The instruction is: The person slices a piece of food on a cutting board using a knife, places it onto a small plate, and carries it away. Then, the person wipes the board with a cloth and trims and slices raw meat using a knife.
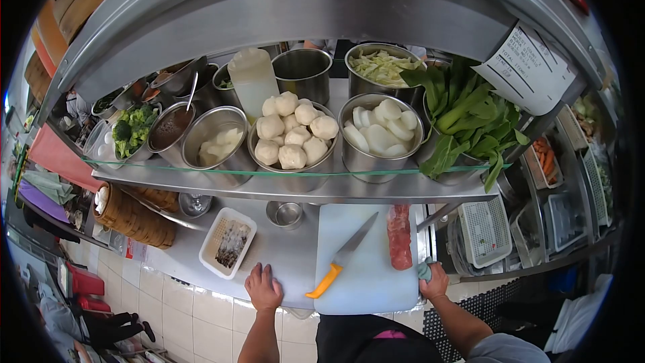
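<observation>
My left hand (264, 288) lies on the steel counter near its front edge, fingers stretched out and holding nothing. Just beyond it is a white plastic tub (244, 267) with dark and pale bits inside. My right hand (434, 281) is closed on a grey-green cloth (424, 270) beside the right edge of the pale cutting board (366, 282). On that board rests a knife (341, 259) with a yellow handle, its blade pointing away to the right. A long piece of raw red meat (399, 238) lies to the knife's right, touched by neither hand.
A steel shelf (295, 189) above the counter carries pots of white dough-like balls (292, 136), white slices (383, 128) and leafy greens (463, 117). Bamboo steamers (138, 218) stand at left, a small steel bowl (285, 214) behind the tub. Baskets (485, 232) are at right.
</observation>
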`<action>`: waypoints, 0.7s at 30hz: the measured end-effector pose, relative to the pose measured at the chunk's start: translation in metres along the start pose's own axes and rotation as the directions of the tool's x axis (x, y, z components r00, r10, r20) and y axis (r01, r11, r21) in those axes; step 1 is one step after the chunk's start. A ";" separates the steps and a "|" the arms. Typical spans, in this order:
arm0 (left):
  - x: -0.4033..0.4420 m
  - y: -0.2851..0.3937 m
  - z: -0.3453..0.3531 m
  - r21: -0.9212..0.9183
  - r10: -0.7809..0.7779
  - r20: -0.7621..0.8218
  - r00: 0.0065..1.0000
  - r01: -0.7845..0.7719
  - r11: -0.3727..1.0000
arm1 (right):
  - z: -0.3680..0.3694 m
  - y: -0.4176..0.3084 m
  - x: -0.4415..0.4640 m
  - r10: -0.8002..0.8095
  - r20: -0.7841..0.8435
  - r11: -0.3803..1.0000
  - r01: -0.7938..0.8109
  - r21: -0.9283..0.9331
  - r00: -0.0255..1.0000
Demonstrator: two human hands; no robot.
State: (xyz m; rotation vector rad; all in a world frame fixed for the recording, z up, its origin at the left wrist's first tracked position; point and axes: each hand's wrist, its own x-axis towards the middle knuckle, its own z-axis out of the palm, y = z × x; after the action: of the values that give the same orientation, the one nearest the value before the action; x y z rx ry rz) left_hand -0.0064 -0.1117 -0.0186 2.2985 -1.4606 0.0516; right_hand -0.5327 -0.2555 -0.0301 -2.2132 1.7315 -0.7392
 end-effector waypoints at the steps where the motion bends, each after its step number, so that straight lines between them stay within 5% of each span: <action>1: 0.000 0.000 0.000 -0.004 -0.004 0.002 1.000 0.004 1.000 | 0.001 0.001 0.000 0.000 0.000 1.000 0.000 0.000 1.000; 21: 0.001 0.002 -0.001 -0.002 0.008 -0.019 1.000 -0.008 1.000 | 0.000 0.000 -0.001 0.037 0.012 0.999 -0.037 0.012 0.999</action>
State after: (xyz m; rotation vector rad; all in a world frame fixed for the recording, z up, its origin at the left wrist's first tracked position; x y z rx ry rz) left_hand -0.0073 -0.1131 -0.0170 2.2848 -1.4594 0.0742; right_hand -0.5324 -0.2546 -0.0303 -2.1674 1.7522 -0.7251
